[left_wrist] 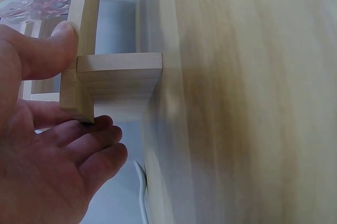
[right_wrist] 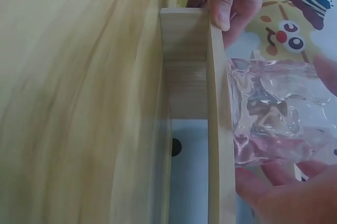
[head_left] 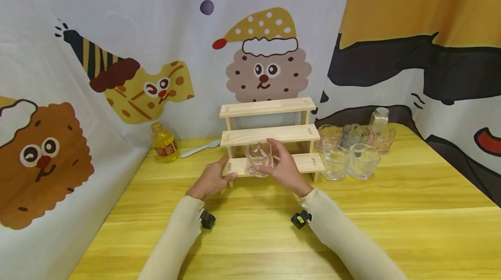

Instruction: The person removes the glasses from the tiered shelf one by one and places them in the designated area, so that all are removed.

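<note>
A three-step wooden shelf (head_left: 270, 133) stands against the backdrop. My left hand (head_left: 212, 178) grips the left end of its lowest step; in the left wrist view the thumb (left_wrist: 57, 45) lies on the front edge while the other fingers curl near the end of the board. A clear, faintly pink drinking glass (head_left: 259, 159) stands upright at the lowest step, left of its middle. My right hand (head_left: 287, 168) holds that glass from the right, thumb in front and fingers behind. In the right wrist view the glass (right_wrist: 279, 111) has its base right at the board.
Right of the shelf are a pink glass (head_left: 328, 135), a grey glass (head_left: 355, 136), another pink glass (head_left: 382, 140) with a white-capped jar (head_left: 379, 119) by it, and two clear glasses (head_left: 365, 162). On the left are a yellow oil bottle (head_left: 164, 143) and a white plastic spoon (head_left: 200, 148).
</note>
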Motion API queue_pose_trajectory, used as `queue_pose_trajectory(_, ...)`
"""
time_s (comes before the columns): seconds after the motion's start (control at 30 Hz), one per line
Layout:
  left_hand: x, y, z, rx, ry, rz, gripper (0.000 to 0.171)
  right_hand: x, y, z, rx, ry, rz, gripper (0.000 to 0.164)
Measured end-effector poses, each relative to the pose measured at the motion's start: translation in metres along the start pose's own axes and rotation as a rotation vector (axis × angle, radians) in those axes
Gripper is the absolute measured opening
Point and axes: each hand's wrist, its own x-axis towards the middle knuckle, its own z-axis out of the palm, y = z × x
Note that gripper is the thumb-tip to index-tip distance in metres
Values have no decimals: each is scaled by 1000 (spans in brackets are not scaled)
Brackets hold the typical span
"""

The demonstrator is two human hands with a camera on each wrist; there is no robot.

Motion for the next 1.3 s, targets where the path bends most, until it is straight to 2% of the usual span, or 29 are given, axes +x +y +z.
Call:
queue_pose_trajectory(0.13,0,0,0,-2,6,3,63,2,-1,3,6,4,-15,92)
queue_pose_trajectory(0.43,0,-1,1,-2,0,7,63,6,-1,6,-6,19,-19,84)
queue_pose_trajectory(0.8,0,-2,6,-17,-6,2,64,4,-1,1,-7,16,28,83)
queue_pose_trajectory(1.0,-1,-2,6,-17,-6,-2,65,2,-2,-8,-19,17,30,82)
queue_pose_trajectory(1.3,1,-3,3,-10,2,11,66,-4,-10,-33,-30,23,25,80)
